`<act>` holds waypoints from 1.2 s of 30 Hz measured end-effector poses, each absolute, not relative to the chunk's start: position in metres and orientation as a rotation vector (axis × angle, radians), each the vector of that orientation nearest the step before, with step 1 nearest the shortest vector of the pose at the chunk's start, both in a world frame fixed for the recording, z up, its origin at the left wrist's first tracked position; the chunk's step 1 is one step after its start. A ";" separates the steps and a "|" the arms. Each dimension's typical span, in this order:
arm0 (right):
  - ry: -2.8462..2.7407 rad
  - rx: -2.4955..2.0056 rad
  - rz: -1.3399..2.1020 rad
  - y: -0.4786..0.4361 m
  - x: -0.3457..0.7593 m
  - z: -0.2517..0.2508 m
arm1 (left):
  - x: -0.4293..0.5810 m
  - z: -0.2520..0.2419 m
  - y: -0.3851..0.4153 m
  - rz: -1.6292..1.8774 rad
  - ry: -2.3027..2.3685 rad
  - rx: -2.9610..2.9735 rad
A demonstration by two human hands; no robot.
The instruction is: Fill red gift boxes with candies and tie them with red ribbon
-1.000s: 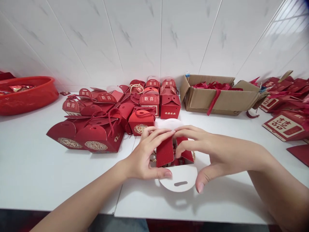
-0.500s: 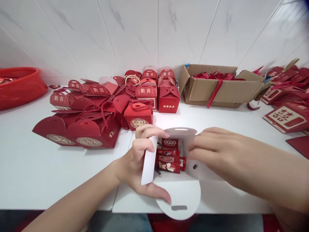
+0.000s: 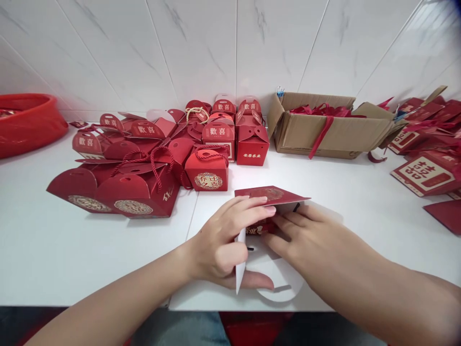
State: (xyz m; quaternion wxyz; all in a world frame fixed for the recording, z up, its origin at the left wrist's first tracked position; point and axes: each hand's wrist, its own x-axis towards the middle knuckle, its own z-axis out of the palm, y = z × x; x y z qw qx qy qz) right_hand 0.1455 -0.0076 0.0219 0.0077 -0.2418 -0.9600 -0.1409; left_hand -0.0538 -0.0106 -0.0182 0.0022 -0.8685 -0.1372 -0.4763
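In front of me an unclosed red paper gift box (image 3: 284, 266) with a white inside stands at the table's near edge. My left hand (image 3: 230, 247) grips its left side, with fingers over the far red flap and the thumb on the near rounded white flap. Red candy packets (image 3: 254, 229) lie inside, partly hidden by my hands. My right hand (image 3: 306, 235) reaches into the box from the right, fingers stretched and thumb apart, at the packets; its fingertips are partly hidden. A short black cord end (image 3: 250, 249) shows at the left wall, another (image 3: 296, 207) under the far flap.
Several folded red gift boxes with rope handles (image 3: 140, 192) stand at the left and centre back. A cardboard box (image 3: 320, 137) of red ribbons sits behind. More red boxes (image 3: 425, 170) lie right; a red basin (image 3: 32, 127) stands far left.
The far flap has come down over the box, its red outside now facing up. My right hand has moved left and into the box. My left hand still holds the side, slightly further right.
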 end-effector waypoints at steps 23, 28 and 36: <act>-3.011 -0.690 -0.521 -0.008 0.132 0.020 | -0.050 -0.029 -0.009 -1.697 -0.582 -2.565; -3.078 -0.778 -0.427 -0.005 0.128 0.016 | -0.051 -0.028 -0.009 -1.673 -0.571 -2.582; -3.120 -0.624 -0.327 -0.016 0.141 0.016 | -0.050 -0.030 -0.014 -1.762 -0.610 -2.528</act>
